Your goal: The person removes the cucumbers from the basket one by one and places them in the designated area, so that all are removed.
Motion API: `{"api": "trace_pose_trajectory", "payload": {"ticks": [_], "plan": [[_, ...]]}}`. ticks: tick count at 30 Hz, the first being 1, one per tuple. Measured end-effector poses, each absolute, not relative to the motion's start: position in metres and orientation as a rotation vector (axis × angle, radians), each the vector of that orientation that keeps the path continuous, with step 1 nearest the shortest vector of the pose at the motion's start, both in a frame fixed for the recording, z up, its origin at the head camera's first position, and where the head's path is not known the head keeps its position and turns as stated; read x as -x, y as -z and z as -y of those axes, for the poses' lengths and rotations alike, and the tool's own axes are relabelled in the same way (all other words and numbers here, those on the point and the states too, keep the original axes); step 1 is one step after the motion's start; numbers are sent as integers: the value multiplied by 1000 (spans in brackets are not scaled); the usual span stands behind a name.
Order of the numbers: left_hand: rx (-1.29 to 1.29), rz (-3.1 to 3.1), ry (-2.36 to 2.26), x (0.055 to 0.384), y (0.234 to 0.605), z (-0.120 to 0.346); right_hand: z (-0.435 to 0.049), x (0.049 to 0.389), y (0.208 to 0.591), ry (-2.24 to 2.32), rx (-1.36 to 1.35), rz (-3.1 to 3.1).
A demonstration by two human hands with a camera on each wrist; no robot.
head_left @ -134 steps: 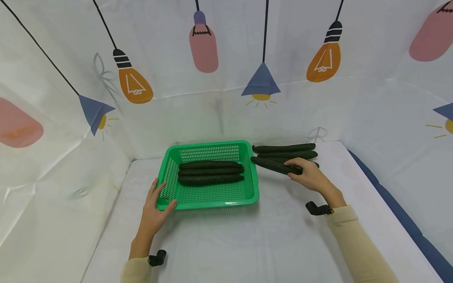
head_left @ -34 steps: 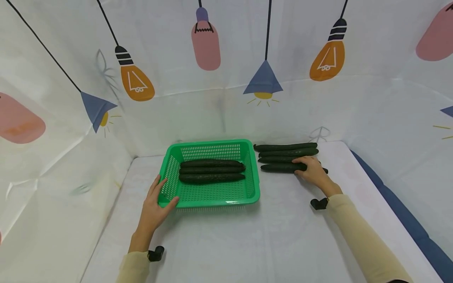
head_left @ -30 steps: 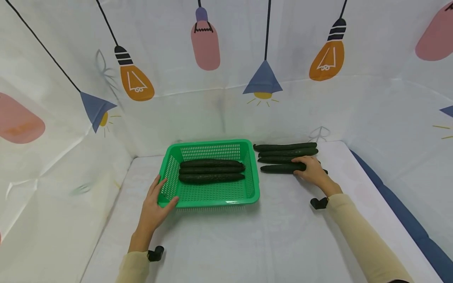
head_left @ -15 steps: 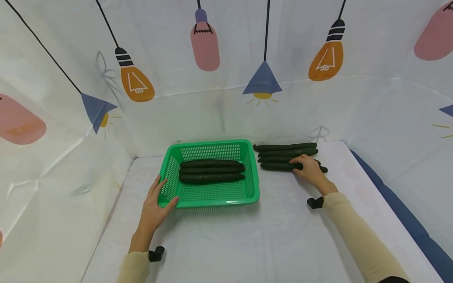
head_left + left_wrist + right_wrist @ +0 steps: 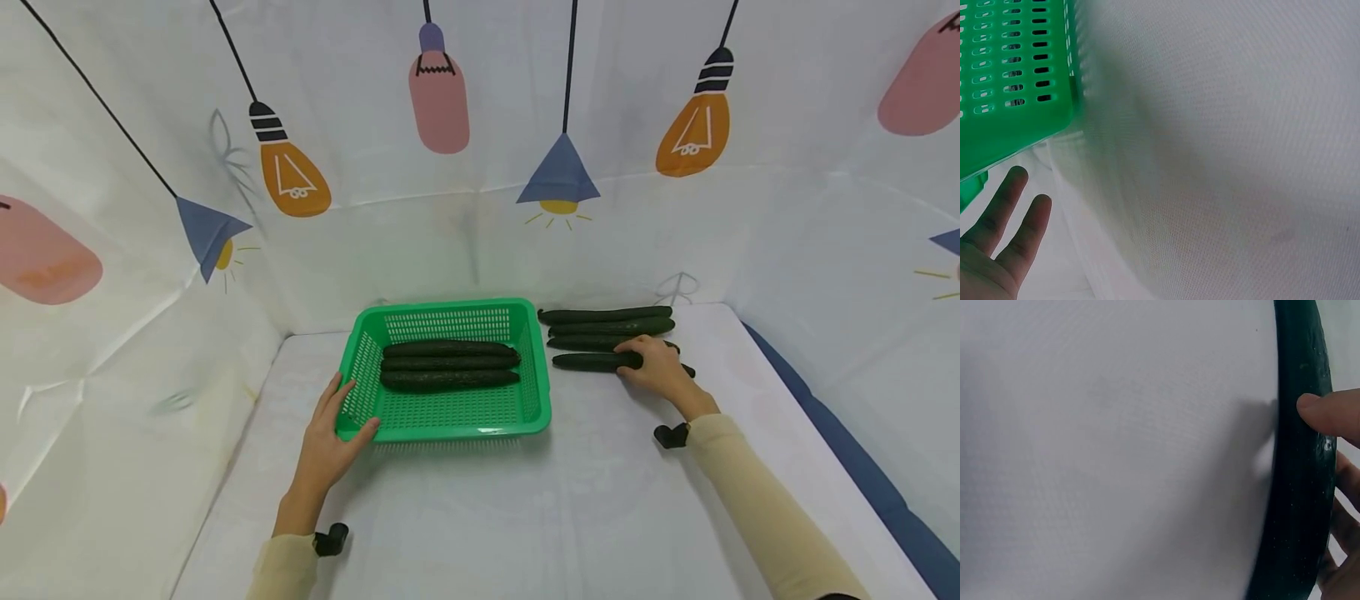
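Note:
Three dark green cucumbers (image 5: 450, 380) lie side by side in a green perforated basket (image 5: 457, 429). My left hand (image 5: 327, 446) touches the basket's near left corner with straight, spread fingers; in the left wrist view two fingers (image 5: 1025, 240) show below the basket wall. To the right of the basket, my right hand (image 5: 656, 367) pinches the nearest cucumber (image 5: 585, 362) of a group on the table. In the right wrist view the thumb (image 5: 1329, 414) presses one side of this cucumber (image 5: 1297, 487), with other fingers behind it.
Three more cucumbers (image 5: 611, 326) lie in a row behind the held one, beside the basket's right rim. A white sheet (image 5: 480, 517) covers the table. Behind stands a white curtain (image 5: 480, 242) printed with lamps.
The cucumber in my right hand was slanted beside the basket's rim; it has moved right and lies roughly parallel to the row. Lately that hand shifted slightly along it. My left hand stays put.

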State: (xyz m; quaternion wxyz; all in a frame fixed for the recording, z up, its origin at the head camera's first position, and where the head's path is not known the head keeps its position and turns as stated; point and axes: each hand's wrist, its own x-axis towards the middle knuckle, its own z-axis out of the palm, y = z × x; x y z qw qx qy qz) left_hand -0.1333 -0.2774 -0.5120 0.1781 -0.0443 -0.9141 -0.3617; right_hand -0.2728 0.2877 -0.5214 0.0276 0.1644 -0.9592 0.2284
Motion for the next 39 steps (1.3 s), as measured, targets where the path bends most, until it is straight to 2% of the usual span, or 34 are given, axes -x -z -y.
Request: {"api": "trace_pose_trajectory", "payload": {"ticks": [25,33,39], "plan": [[114,2607,1011,133,512,274,-286,275,532,-743,-562,2737],[108,2608,982,132,512,275,-274,278,518,-793,-569,2740],[119,2591,991,132,511,276,-248,282,495,-1058,-607,2723]]}}
